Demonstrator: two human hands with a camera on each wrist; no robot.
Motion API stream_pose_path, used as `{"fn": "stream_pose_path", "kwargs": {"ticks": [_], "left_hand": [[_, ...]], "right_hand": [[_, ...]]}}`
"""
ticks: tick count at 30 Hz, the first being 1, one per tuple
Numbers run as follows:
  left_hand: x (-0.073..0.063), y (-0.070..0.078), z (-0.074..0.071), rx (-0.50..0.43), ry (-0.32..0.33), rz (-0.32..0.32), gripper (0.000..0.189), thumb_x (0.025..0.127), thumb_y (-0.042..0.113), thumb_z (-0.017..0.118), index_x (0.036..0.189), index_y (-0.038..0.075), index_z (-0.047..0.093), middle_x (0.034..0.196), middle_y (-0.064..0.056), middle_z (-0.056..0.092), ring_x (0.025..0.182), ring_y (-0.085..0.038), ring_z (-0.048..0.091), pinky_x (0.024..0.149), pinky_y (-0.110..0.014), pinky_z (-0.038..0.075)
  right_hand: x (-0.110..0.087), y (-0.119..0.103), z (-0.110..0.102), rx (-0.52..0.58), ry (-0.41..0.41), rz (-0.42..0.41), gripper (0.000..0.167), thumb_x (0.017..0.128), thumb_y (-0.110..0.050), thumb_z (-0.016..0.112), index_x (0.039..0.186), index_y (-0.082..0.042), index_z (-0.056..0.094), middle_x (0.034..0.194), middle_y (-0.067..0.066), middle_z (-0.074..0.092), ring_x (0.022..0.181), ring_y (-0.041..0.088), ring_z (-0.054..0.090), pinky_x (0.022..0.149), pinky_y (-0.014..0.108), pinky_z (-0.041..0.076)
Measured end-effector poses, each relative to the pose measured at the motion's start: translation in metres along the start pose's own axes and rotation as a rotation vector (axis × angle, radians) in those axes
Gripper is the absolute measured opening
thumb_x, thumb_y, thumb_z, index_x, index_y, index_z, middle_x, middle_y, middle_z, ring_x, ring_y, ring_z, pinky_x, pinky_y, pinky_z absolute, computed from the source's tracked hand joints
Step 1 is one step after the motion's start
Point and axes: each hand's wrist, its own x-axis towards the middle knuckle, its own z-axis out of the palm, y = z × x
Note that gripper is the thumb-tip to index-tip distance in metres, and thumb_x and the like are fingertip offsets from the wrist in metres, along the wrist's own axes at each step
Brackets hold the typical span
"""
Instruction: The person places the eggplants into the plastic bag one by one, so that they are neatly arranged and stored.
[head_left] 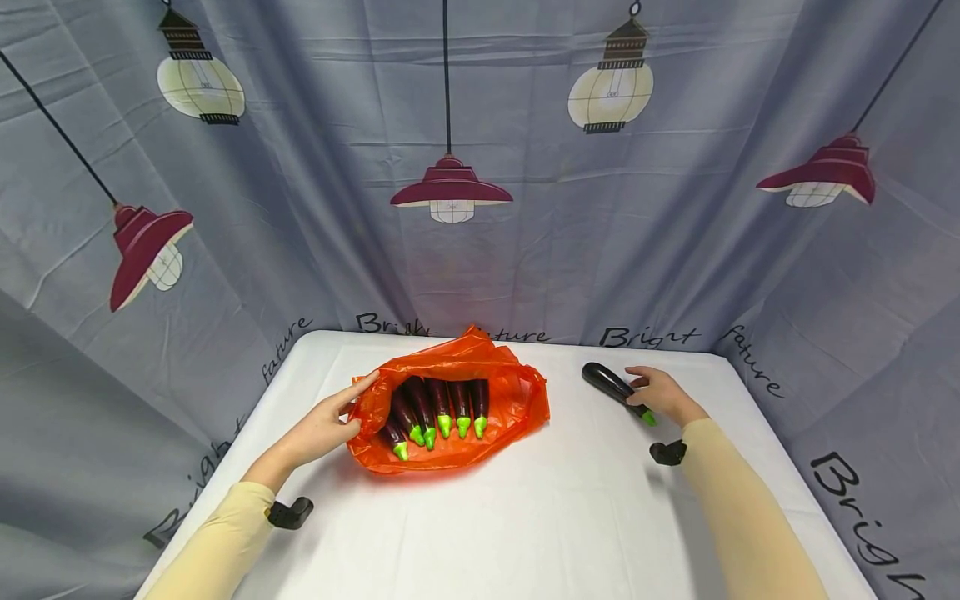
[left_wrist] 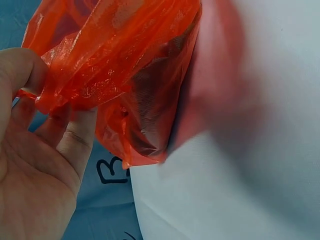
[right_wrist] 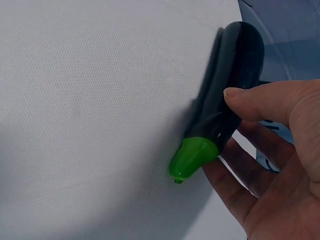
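At the left of the table, an orange plastic bag (head_left: 510,400) lies on its side with its mouth facing the person. Several dark purple eggplants (head_left: 444,400) with green caps rest side by side inside it. My left hand (head_left: 326,429) pinches the left edge of the bag's mouth, the film gathered between thumb and fingers (left_wrist: 77,135). On the right, my right hand (head_left: 663,396) holds a single dark eggplant (right_wrist: 242,60) near its green cap (right_wrist: 192,157), thumb on top and fingers round the far side. This eggplant lies close over the cloth.
A white cloth covers the table (head_left: 480,533), with its back edge just behind the bag. Grey-blue curtains (head_left: 315,208) printed with lamps and lettering hang around it. Each wrist carries a small black camera (head_left: 291,512).
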Motion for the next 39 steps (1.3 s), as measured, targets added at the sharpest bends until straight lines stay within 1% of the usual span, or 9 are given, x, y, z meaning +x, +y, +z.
{"fn": "stream_pose_path", "kwargs": {"ticks": [5, 8, 12, 18, 20, 25, 29, 33, 39], "left_hand": [[0.001, -0.001, 0.004, 0.002, 0.003, -0.004, 0.084, 0.092, -0.008, 0.055, 0.162, 0.032, 0.032, 0.162, -0.011, 0.035, 0.134, -0.035, 0.044, 0.084, -0.031, 0.051], [0.002, 0.0, 0.006, 0.009, 0.002, -0.005, 0.085, 0.092, -0.008, 0.056, 0.162, 0.033, 0.031, 0.162, -0.011, 0.035, 0.132, -0.034, 0.045, 0.088, -0.033, 0.05], [0.002, 0.001, 0.009, 0.011, -0.004, -0.004, 0.086, 0.091, -0.008, 0.056, 0.162, 0.034, 0.03, 0.165, -0.01, 0.03, 0.141, -0.033, 0.039, 0.096, -0.035, 0.048], [0.001, 0.002, 0.01, 0.019, -0.006, 0.007, 0.087, 0.091, -0.008, 0.056, 0.163, 0.033, 0.029, 0.166, -0.01, 0.027, 0.144, -0.035, 0.034, 0.098, -0.035, 0.047], [0.001, 0.002, 0.01, 0.03, -0.004, 0.01, 0.087, 0.091, -0.008, 0.056, 0.163, 0.033, 0.029, 0.166, -0.01, 0.027, 0.144, -0.035, 0.034, 0.099, -0.038, 0.047], [0.002, 0.0, 0.01, 0.034, -0.005, 0.011, 0.087, 0.091, -0.008, 0.056, 0.163, 0.033, 0.029, 0.167, -0.01, 0.026, 0.146, -0.036, 0.032, 0.103, -0.048, 0.044], [0.003, -0.001, 0.01, 0.03, -0.01, 0.009, 0.087, 0.091, -0.008, 0.056, 0.163, 0.034, 0.029, 0.167, -0.01, 0.026, 0.145, -0.037, 0.033, 0.102, -0.048, 0.045], [0.004, -0.002, 0.01, 0.016, -0.018, 0.005, 0.086, 0.092, -0.007, 0.056, 0.163, 0.034, 0.029, 0.166, -0.011, 0.027, 0.143, -0.037, 0.037, 0.101, -0.047, 0.047], [0.005, 0.0, 0.009, -0.03, -0.02, 0.005, 0.086, 0.092, -0.006, 0.057, 0.163, 0.034, 0.029, 0.165, -0.012, 0.03, 0.143, -0.037, 0.038, 0.104, -0.052, 0.043]], "right_hand": [[-0.001, 0.002, 0.001, -0.012, -0.006, -0.005, 0.072, 0.09, -0.003, 0.07, 0.154, 0.006, 0.037, 0.137, 0.034, 0.051, 0.115, 0.04, 0.055, 0.094, 0.049, 0.046], [-0.001, 0.003, 0.001, -0.021, -0.013, -0.01, 0.072, 0.089, -0.003, 0.07, 0.153, 0.006, 0.038, 0.134, 0.033, 0.052, 0.111, 0.037, 0.056, 0.092, 0.046, 0.047], [-0.003, 0.001, 0.0, -0.018, -0.018, -0.014, 0.071, 0.09, -0.003, 0.07, 0.154, 0.005, 0.038, 0.133, 0.031, 0.053, 0.11, 0.035, 0.057, 0.091, 0.043, 0.047], [-0.01, -0.001, -0.002, 0.011, -0.024, -0.011, 0.07, 0.092, -0.002, 0.068, 0.154, 0.006, 0.037, 0.134, 0.032, 0.052, 0.107, 0.033, 0.057, 0.087, 0.039, 0.049], [-0.01, -0.001, -0.002, 0.017, -0.028, -0.013, 0.07, 0.093, -0.002, 0.068, 0.154, 0.007, 0.036, 0.133, 0.032, 0.051, 0.105, 0.032, 0.058, 0.085, 0.04, 0.051], [-0.01, 0.001, -0.001, 0.075, -0.027, 0.013, 0.07, 0.094, -0.005, 0.068, 0.156, 0.005, 0.034, 0.134, 0.029, 0.051, 0.102, 0.027, 0.059, 0.081, 0.04, 0.053], [-0.01, -0.001, -0.002, 0.145, -0.031, 0.024, 0.072, 0.096, -0.007, 0.068, 0.158, 0.001, 0.033, 0.141, 0.03, 0.046, 0.106, 0.026, 0.058, 0.084, 0.04, 0.053], [-0.009, -0.004, -0.001, 0.185, -0.039, 0.043, 0.074, 0.096, -0.01, 0.069, 0.16, -0.003, 0.032, 0.147, 0.03, 0.042, 0.114, 0.028, 0.057, 0.088, 0.041, 0.053], [-0.006, -0.007, 0.002, 0.228, -0.047, 0.067, 0.077, 0.096, -0.012, 0.071, 0.162, -0.009, 0.031, 0.15, 0.028, 0.04, 0.118, 0.029, 0.056, 0.091, 0.042, 0.053]]}}
